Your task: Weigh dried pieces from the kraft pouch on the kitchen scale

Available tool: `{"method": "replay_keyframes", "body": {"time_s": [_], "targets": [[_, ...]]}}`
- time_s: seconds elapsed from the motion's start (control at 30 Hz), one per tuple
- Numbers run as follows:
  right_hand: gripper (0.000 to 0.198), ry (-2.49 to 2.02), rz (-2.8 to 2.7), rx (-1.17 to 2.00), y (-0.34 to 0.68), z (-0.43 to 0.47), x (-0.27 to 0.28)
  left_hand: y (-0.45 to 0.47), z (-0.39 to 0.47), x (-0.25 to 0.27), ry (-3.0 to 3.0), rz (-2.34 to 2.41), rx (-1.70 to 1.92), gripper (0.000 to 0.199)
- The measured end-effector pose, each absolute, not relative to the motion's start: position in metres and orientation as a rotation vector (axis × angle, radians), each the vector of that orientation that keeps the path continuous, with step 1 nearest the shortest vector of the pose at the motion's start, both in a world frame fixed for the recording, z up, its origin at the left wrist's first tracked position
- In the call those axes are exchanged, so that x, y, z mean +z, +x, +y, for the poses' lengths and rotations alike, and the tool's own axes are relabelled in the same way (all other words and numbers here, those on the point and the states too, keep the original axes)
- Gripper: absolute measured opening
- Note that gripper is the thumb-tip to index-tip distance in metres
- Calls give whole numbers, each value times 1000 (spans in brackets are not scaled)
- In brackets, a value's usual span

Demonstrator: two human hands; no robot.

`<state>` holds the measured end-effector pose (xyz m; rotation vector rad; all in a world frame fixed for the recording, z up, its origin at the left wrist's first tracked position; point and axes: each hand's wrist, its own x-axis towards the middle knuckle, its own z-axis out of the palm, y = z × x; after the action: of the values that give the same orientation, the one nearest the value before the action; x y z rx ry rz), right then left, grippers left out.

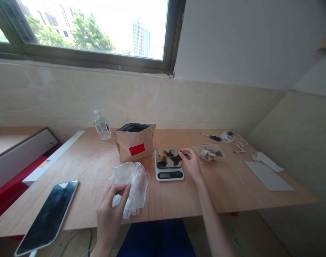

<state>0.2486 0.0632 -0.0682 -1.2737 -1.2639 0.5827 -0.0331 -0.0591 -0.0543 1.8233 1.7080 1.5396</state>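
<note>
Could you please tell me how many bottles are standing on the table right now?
1. A small clear bottle with a white cap stands at the back of the table, left of the brown paper bag. Others could be hidden behind that bag.

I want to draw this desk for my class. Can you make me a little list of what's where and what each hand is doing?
left hand: fingers pinching the top of a stack of clear bags
right hand: fingertips at the right edge of the scale, on a dark piece
on scale: brown and dark dried pieces
behind scale: open paper bag with red label
right of scale: filled bag
far left: bottle
near left: phone
far right: screwdriver
table: light wood
</note>
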Motion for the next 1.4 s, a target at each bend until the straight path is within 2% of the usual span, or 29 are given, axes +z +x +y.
{"method": "replay_keyframes", "body": {"time_s": [0.5, 0.8, 0.93, 1.07, 1.13, 1.27, 1.33, 1.4], "targets": [[46, -1484, -1183, 643, 311, 20, -137, -34, -58, -60, 1772, 1724, 1521, 19], [41, -1542, -1214, 535, 298, 13, -136, -33, -59, -54, 1774, 1754, 1496, 21], [39, -1556, -1173, 524, 296, 10, -136, -39, -54, -58, 1800, 1831, 1416, 28], [35, -1568, -1168, 457, 301, 12, -144, -44, -42, -59, 1791, 1913, 1264, 43], [32, -1579, -1179, 354, 302, 13, -144, -43, -33, -46, 1795, 1961, 1318, 48], [23, -1521, -1245, 101, 281, 0, -116, -33, 2, 0, 1732, 2100, 1753, 50], [18, -1416, -1323, 138, 253, -19, -85, -30, 30, 24, 1760, 2076, 1907, 50], [16, -1224, -1515, 347, 217, -43, -49, -30, 58, 40, 1824, 2056, 1907, 49]]}}
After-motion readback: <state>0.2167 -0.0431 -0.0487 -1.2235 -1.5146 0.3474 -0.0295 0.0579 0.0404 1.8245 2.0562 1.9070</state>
